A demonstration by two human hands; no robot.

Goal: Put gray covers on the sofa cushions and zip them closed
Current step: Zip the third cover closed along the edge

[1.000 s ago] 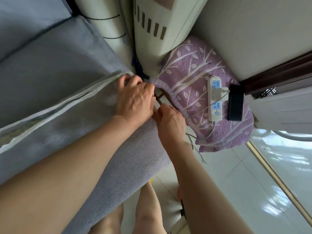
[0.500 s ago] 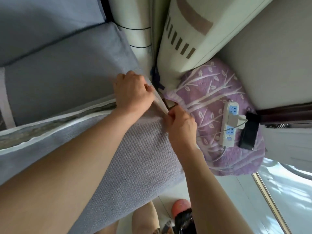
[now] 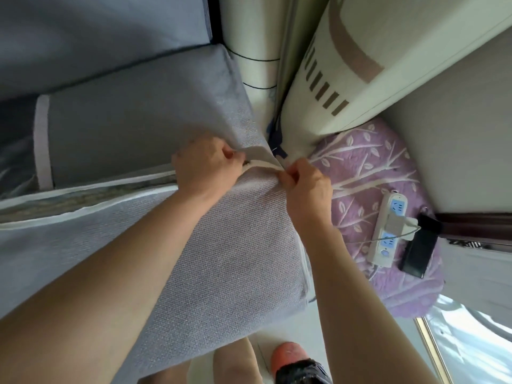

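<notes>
A sofa cushion in a gray cover [image 3: 227, 245] lies across the sofa in front of me. Its white-edged zipper opening [image 3: 83, 200] runs along the top from the left edge to the right corner and gapes open, showing the inner cushion. My left hand [image 3: 206, 167] pinches the cover at the end of the zipper near the corner. My right hand [image 3: 306, 184] pinches the white zipper tape at the same corner, a short gap from the left hand. The slider itself is hidden by my fingers.
The gray sofa seat [image 3: 133, 117] and backrest [image 3: 97, 31] lie behind. A standing air conditioner [image 3: 360, 65] rises at the right. A purple quilted mat [image 3: 374, 206] carries a white power strip [image 3: 388, 231] and a black device [image 3: 418, 253]. My foot in an orange slipper [image 3: 288, 356] stands on the tiled floor.
Both hands have shifted to the cushion's right corner and spread a little apart, now pinching the zipper end. The view has tilted, showing more of the sofa and air conditioner.
</notes>
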